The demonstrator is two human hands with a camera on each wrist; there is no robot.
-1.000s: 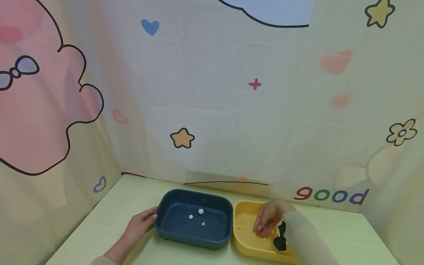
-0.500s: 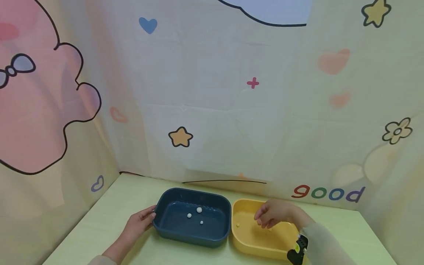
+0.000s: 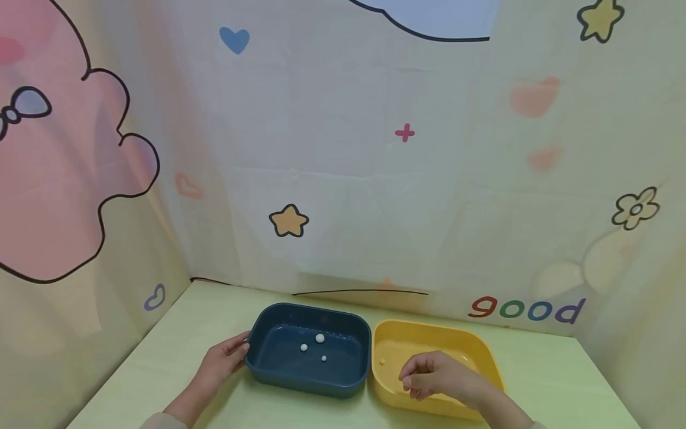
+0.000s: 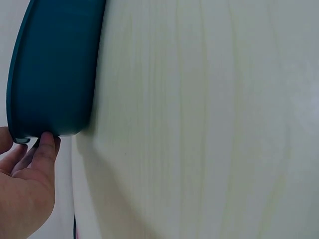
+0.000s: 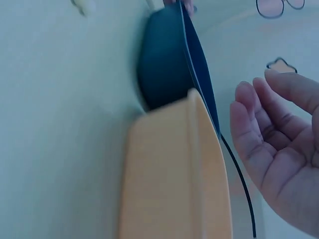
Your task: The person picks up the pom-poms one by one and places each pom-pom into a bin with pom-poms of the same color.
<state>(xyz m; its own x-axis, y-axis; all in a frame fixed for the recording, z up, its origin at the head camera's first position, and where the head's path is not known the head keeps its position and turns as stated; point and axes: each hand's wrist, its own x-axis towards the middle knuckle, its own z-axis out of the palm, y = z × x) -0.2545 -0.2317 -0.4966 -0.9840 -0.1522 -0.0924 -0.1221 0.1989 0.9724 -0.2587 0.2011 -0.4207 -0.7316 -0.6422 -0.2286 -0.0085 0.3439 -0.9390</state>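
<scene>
On the table, a dark blue tray (image 3: 305, 385) holds 3 small white balls (image 3: 320, 338) of differing size. My left hand (image 3: 217, 362) grips its left end, thumb at the rim and fingers against the outer wall, as the left wrist view of the tray (image 4: 57, 69) also shows. Right beside it stands a yellow tray (image 3: 450, 333), with a tiny yellowish ball (image 3: 382, 361) near its left side. Over the yellow tray's front part hovers my right hand (image 3: 442, 378), fingers bent and thumb close to the index fingertip (image 5: 259, 84). Whether something tiny sits between them is hidden.
The pale green table (image 3: 214, 304) extends around both trays. A printed cloth (image 3: 343, 196) hangs behind and at the sides, close to the table's back edge. In the right wrist view, the yellow tray's wall (image 5: 159, 174) lies beside the hand.
My right hand has risen from inside the yellow tray and moved toward the front, its wristband leaving the view. My left hand keeps its hold on the blue tray. The head view has shifted slightly.
</scene>
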